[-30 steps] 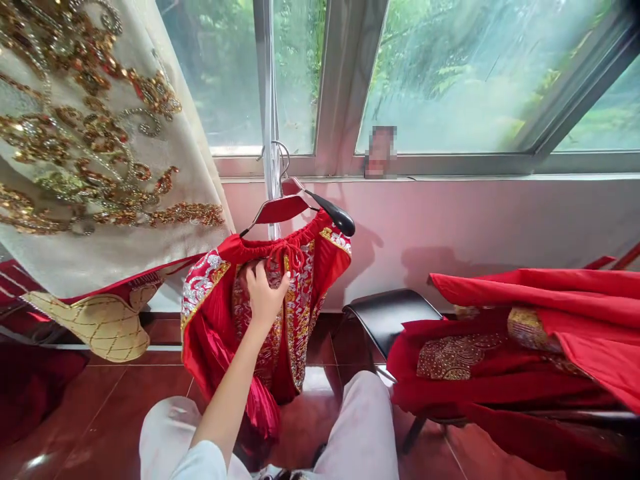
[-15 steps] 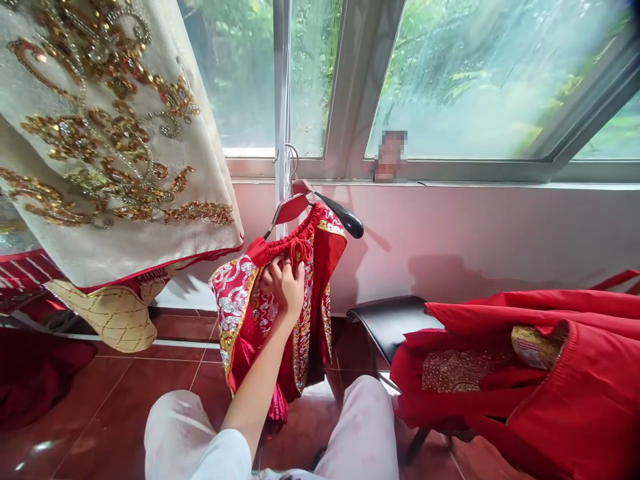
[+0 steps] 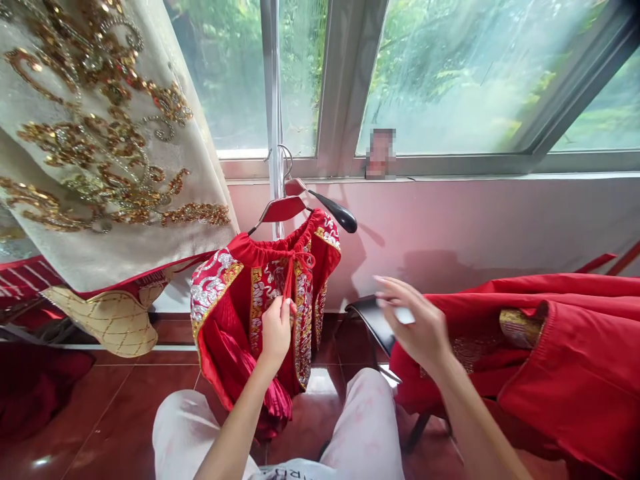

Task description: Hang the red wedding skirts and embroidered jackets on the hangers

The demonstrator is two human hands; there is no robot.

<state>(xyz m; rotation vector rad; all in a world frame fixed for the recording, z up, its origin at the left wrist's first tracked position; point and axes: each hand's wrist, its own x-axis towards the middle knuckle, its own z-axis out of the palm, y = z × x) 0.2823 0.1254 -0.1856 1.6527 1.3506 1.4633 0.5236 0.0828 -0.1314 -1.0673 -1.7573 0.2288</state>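
A red garment [image 3: 235, 293] with silver embroidery and gold trim hangs from a hanger [image 3: 283, 208] by the window. Its gathered neckline closes in a thin red drawstring [image 3: 289, 283], tied in a bow with an end hanging down the front. My left hand [image 3: 276, 330] pinches that hanging end just below the bow. To the right of the garment my right hand [image 3: 415, 323] is raised in the air, fingers apart, holding nothing. It passes in front of a black chair and some red cloth.
Red fabric [image 3: 575, 373] is heaped over the black chair [image 3: 367, 317] at the right. A cream cloth with gold sequins [image 3: 200, 160] hangs at the left, above a yellow quilted bustier [image 3: 105, 320]. A metal pole [image 3: 273, 87] stands before the window.
My left hand has moved down from the neckline and now pinches the drawstring's end. My right hand has come into view at the right. The garment's left side has spread outward.
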